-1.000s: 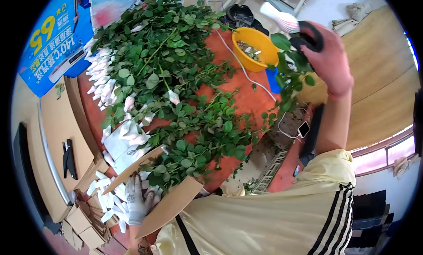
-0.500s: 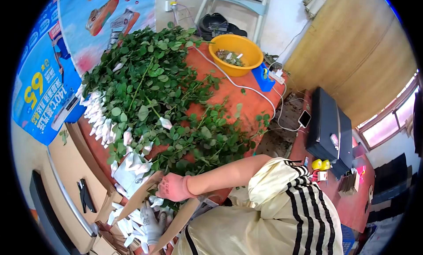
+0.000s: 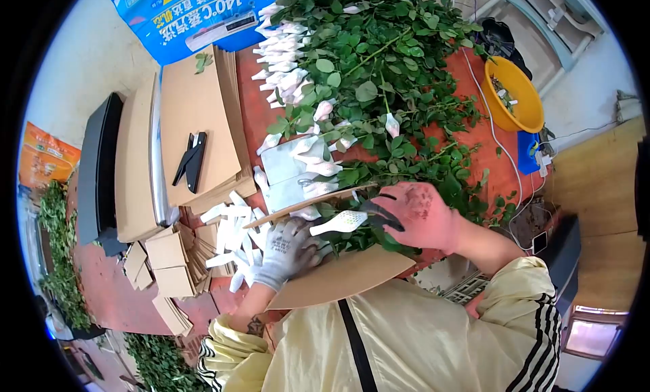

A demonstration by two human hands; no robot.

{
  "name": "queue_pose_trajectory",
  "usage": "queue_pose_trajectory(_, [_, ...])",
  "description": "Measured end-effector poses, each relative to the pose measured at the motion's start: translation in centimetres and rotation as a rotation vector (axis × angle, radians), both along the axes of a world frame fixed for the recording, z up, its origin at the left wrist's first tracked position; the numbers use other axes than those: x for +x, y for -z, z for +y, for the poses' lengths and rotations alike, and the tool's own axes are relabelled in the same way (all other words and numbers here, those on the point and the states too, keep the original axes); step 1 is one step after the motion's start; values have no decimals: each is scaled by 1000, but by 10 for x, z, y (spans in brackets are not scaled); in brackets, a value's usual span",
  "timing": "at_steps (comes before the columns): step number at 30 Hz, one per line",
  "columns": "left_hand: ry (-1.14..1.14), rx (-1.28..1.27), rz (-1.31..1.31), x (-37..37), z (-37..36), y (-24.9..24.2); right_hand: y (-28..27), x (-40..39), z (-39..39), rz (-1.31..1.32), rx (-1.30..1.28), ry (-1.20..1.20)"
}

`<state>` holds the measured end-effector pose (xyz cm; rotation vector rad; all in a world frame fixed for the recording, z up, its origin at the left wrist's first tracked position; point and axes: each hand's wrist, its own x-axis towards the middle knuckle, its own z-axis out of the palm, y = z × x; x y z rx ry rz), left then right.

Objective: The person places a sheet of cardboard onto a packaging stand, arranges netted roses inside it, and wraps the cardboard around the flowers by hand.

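My right hand [image 3: 423, 216], in a pink glove with dark fingertips, is closed around the stem of a rose [image 3: 342, 221]. The bud wears a white net sleeve and points left. My left hand [image 3: 288, 246], in a grey-white glove, lies fingers apart beside other sleeved buds, just left of that rose; some fingertips are hidden. Both hands are at a folded cardboard sheet [image 3: 345, 277], whose near flap leans against my body and whose far flap [image 3: 308, 206] stands behind the bud. Loose white sleeves [image 3: 237, 233] lie left of my left hand.
Leafy rose stems [image 3: 379, 67] with sleeved buds [image 3: 281, 53] cover the red table [image 3: 477, 158]. A stapler [image 3: 191, 163] rests on stacked cardboard [image 3: 193, 107]; small cardboard pieces [image 3: 176, 263] lie nearer. A yellow basin [image 3: 518, 94] and blue tape dispenser [image 3: 528, 151] stand at right.
My view has turned left, so the scene sits farther right. My right hand now shows a sleeved rose in its grip above the cardboard. The left hand remains among the buds.
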<state>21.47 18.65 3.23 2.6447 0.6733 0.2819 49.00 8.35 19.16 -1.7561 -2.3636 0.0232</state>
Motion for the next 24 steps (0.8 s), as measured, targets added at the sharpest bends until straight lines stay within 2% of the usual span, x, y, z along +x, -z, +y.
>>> queue_pose_trajectory(1, [-11, -16, 22, 4, 0, -6, -13, 2, 1, -92, 7, -35])
queue_pose_trajectory(2, [-19, -53, 74, 9, 2, -18, -32, 2, 3, -155, -132, 29])
queue_pose_trajectory(5, [30, 21, 20, 12, 2, -11, -60, 38, -3, -369, 116, 125])
queue_pose_trajectory(6, [31, -26, 116, 13, 1, -18, -81, 47, -7, -449, 243, 197])
queue_pose_trajectory(7, [34, -74, 211, 16, 1, -24, -102, 57, -13, -415, 313, 296])
queue_pose_trajectory(8, [40, -83, 199, 18, 0, -25, -122, 66, -21, -381, 381, 399])
queue_pose_trajectory(10, [-16, -48, 242, 24, 3, -27, -151, 83, -39, -160, 648, 520])
queue_pose_trajectory(12, [-35, -126, 284, 31, 3, -25, -174, 82, -62, -183, 868, 476])
queue_pose_trajectory(13, [-51, -52, 307, 35, 4, -19, -182, 82, -73, -62, 898, 399])
queue_pose_trajectory(15, [-63, 27, 338, 39, 5, -11, -197, 70, -76, -74, 917, 317])
queue_pose_trajectory(18, [-83, -10, 322, 37, 3, -12, -204, 93, -49, 7, 887, 481])
queue_pose_trajectory(19, [-87, -45, 304, 36, 2, -12, -212, 114, -44, -285, 774, 567])
queue_pose_trajectory(20, [-77, -33, 294, 36, 0, -11, -202, 129, -40, -423, 825, 596])
queue_pose_trajectory(22, [-120, -9, 245, 33, 0, -8, -189, 140, -34, -520, 777, 490])
queue_pose_trajectory(24, [-112, -72, 327, 33, 0, -16, -182, 112, -16, -460, 744, 427])
